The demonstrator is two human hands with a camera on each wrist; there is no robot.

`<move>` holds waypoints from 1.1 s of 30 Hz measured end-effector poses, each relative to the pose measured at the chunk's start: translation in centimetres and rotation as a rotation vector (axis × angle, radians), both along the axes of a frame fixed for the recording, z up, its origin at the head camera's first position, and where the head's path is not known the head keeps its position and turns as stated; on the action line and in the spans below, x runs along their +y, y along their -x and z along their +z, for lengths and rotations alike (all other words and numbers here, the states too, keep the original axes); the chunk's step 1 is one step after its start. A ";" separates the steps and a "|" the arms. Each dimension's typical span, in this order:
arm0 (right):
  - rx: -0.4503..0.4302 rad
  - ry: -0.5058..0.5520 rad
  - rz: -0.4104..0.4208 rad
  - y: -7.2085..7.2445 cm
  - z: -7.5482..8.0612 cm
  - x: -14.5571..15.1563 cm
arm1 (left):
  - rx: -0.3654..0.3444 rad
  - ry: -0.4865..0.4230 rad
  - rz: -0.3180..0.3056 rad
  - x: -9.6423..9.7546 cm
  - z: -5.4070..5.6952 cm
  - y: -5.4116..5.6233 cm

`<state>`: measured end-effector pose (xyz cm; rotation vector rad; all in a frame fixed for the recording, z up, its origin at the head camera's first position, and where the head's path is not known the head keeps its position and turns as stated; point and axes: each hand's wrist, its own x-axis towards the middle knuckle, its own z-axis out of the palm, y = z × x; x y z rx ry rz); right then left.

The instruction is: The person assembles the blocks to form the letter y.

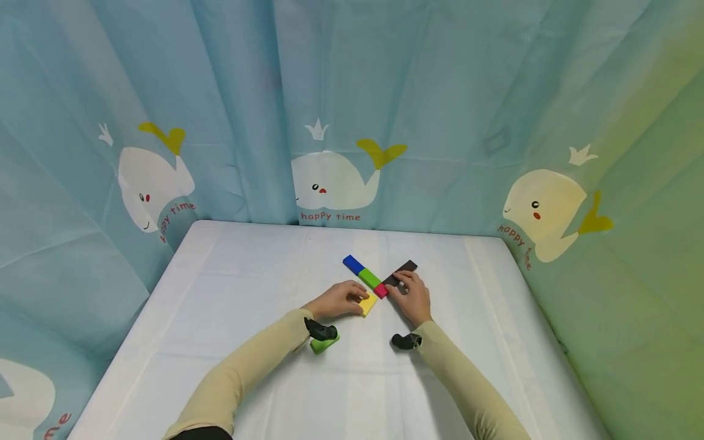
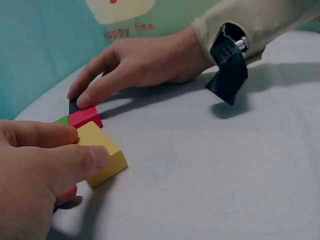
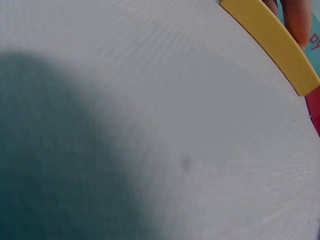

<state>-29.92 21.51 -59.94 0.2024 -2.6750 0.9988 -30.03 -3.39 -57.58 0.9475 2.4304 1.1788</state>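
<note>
In the head view my left hand (image 1: 342, 299) pinches a yellow block (image 1: 368, 304) between thumb and fingers. In the left wrist view, one end of this block sits close to the pink-red block (image 2: 86, 117). My right hand (image 1: 412, 296) holds the near part of a black bar (image 1: 408, 266) with thumb and fingertips, right at its junction with the pink-red block; the fingers hide part of the bar. A blue block (image 1: 353, 264), a green block (image 1: 370, 278) and the pink-red block lie end to end in a slanting row.
A second green block (image 1: 324, 344) lies near the left wrist, partly hidden by the black wrist strap (image 1: 321, 330). The white-covered table (image 1: 247, 263) ends at a whale-print curtain (image 1: 247, 153) behind and at both sides.
</note>
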 end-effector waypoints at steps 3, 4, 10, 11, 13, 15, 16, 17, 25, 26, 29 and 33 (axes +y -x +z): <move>0.010 0.003 -0.001 0.0 0.0 0.1 | -0.012 -0.010 -0.001 0.2 0.1 0.2; 0.013 0.006 0.000 0.0 -0.1 0.1 | -0.015 -0.011 0.000 0.3 0.1 0.1; 0.026 0.011 0.003 0.2 -0.4 0.1 | -0.006 -0.010 0.002 0.7 0.5 0.1; 0.026 0.010 0.003 0.2 -0.4 0.1 | -0.006 -0.005 0.002 0.8 0.6 0.1; 0.027 0.008 0.003 0.2 -0.4 0.1 | -0.013 0.009 0.002 0.8 0.9 0.1; 0.027 0.007 0.001 0.2 -0.4 0.1 | -0.019 0.023 -0.003 0.9 1.2 0.1; 0.028 0.005 0.000 0.1 -0.4 0.1 | -0.020 0.027 -0.004 0.9 1.3 0.1; 0.026 0.003 0.000 0.1 -0.4 0.1 | -0.023 0.034 -0.005 1.0 1.3 0.2; 0.002 0.007 0.001 0.0 0.0 0.0 | -0.039 0.064 -0.029 1.0 1.2 0.9; -0.004 0.009 0.002 0.0 0.0 0.0 | -0.041 0.067 -0.033 1.0 1.2 1.0; -0.010 0.007 0.002 -0.1 0.2 0.0 | -0.049 0.077 -0.041 1.1 1.3 1.1; 0.002 0.005 0.003 -0.2 0.2 -0.1 | -0.057 0.086 -0.045 1.1 1.5 1.2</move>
